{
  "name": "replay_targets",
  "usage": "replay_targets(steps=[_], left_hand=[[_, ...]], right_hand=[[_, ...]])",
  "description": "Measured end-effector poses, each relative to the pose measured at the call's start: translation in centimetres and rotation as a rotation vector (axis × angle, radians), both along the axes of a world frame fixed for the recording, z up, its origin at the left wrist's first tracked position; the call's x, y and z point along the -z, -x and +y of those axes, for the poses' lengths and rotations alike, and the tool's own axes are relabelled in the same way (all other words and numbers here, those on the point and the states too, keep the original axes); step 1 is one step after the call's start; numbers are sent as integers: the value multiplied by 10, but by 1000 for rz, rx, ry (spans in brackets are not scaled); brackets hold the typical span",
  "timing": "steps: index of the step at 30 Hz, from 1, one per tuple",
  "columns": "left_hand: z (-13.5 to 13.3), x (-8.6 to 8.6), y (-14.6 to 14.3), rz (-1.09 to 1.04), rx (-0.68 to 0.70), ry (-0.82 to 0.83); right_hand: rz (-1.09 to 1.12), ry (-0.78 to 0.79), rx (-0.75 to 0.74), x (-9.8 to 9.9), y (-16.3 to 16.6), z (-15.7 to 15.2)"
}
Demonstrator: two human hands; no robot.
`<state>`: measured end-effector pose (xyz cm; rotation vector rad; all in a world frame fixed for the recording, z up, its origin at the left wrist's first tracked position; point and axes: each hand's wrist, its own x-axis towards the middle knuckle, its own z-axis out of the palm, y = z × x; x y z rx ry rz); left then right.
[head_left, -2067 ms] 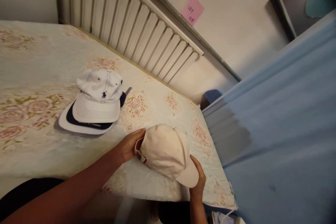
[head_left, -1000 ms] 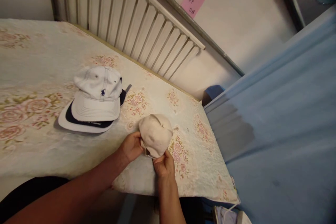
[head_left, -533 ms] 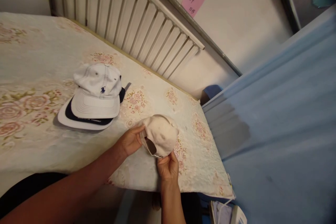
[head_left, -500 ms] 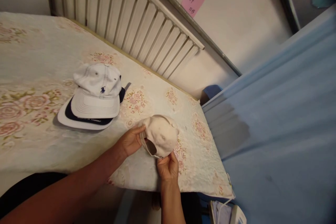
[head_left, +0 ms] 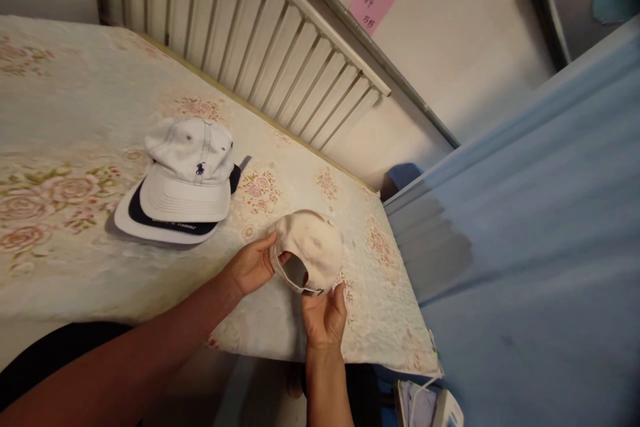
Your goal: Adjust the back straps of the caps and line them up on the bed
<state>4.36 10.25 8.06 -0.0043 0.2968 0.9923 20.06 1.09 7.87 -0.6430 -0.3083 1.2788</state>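
A cream baseball cap [head_left: 315, 247] is held just above the flowered bedspread, its back opening and strap facing me. My left hand [head_left: 254, 265] grips the cap's left edge, thumb outside and fingertips showing inside the opening. Under the strap end at the lower right, my right hand [head_left: 324, 317] holds the rim, its fingers partly hidden by the cap. To the left rests a stack of caps: a white cap [head_left: 187, 153] with a small dark-blue rider logo on top, and below it a dark navy and white brim [head_left: 165, 223] with lettering.
The flowered bedspread [head_left: 280, 340] covers the bed. A pale slatted rail [head_left: 280, 33] runs along the wall side. Blue curtain [head_left: 525, 227] hangs at the right. A pink note [head_left: 371, 3] is stuck on the wall. A white device [head_left: 449, 408] sits low at the bottom right.
The cream cap has tilted so its back opening shows wider. My right hand has shifted slightly right, its thumb now more spread. The stack of caps stays in place.
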Motion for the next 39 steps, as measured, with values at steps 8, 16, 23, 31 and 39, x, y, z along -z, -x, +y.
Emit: replay_targets(steps=[8, 16, 23, 31, 39], left_hand=[[-2, -5, 0, 1, 7, 15], [-5, -4, 3, -5, -15, -30], [-6, -5, 5, -11, 54, -59], [-4, -9, 6, 25, 27, -29], [-4, -16, 10, 34, 39, 13]], right_hand=[[47, 44, -97, 2, 13, -6], [31, 114, -23, 4, 10, -3], [64, 119, -67, 13, 12, -4], [77, 92, -67, 25, -1, -7], [39, 212, -6, 35, -16, -9]])
